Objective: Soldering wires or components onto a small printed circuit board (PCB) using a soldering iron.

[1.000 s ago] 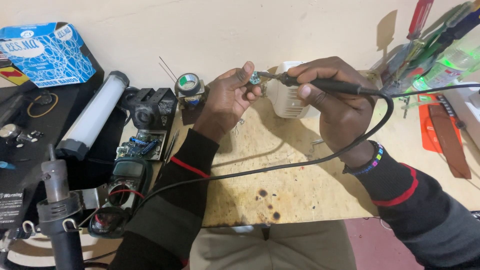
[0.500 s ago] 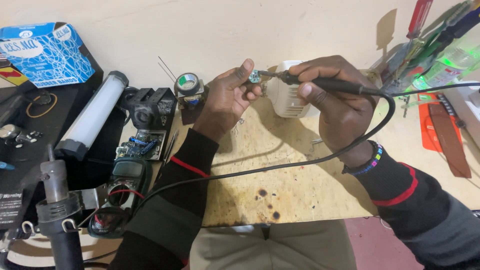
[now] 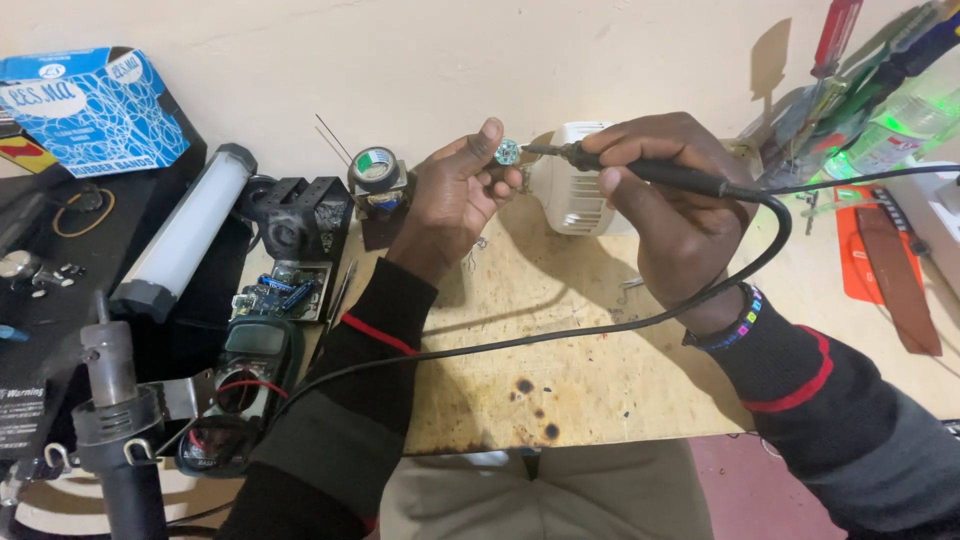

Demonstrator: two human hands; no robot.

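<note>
My left hand (image 3: pixel 452 200) pinches a small round circuit board (image 3: pixel 507 151) between thumb and fingertips, held up above the wooden bench (image 3: pixel 600 370). A black soldering iron (image 3: pixel 640 168) is gripped in my right hand (image 3: pixel 672 205) like a pen, its metal tip touching the right edge of the little board. The iron's black cable (image 3: pixel 560 335) loops round my right wrist and runs left across the bench, over my left sleeve. A white ribbed plastic housing (image 3: pixel 578 195) sits on the bench just behind both hands.
Left of the bench lie a white tube lamp (image 3: pixel 185 235), a black block-shaped part (image 3: pixel 300 215), a green circuit board (image 3: pixel 282 290), a multimeter (image 3: pixel 240 380) and a blue box (image 3: pixel 95 110). A solder spool (image 3: pixel 375 170) stands by the wall. Screwdrivers (image 3: pixel 850 60) and a brown sheath (image 3: pixel 895 275) are at the right.
Both hands hold almost the same pose; the iron's tip stays at the small board. No other visible movement.
</note>
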